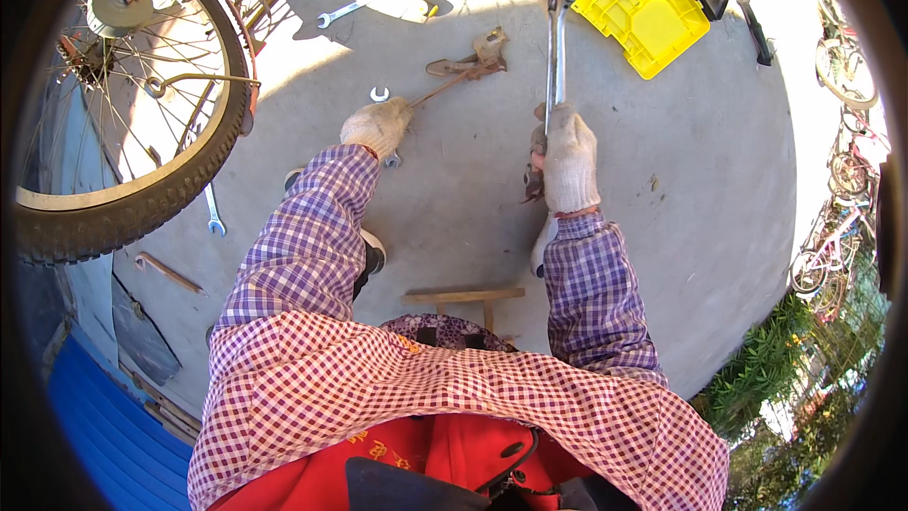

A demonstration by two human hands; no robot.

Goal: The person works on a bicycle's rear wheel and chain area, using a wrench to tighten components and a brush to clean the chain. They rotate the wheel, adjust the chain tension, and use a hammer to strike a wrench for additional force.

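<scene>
My left hand (378, 128), in a pale work glove, is closed around the near end of a thin rusty rod (440, 89). At the rod's far end sits a rusty, bent metal piece (478, 59). A double open-end wrench (379, 94) shows its jaws on both sides of this hand; whether it is gripped or lies beneath cannot be told. My right hand (571, 161), gloved too, grips a long silver adjustable wrench (556, 47), its head pointing away from me. Beside that palm is a small rusty, reddish part (536, 166), partly hidden by the hand.
A bicycle wheel (232, 114) stands at the left. Wrenches (340, 14), (216, 213) and a rusty bar (170, 273) lie on the concrete floor. A yellow plastic tool case (653, 24) lies at the far right, near a black-handled tool (754, 30). A wooden stool piece (463, 295) is near my feet.
</scene>
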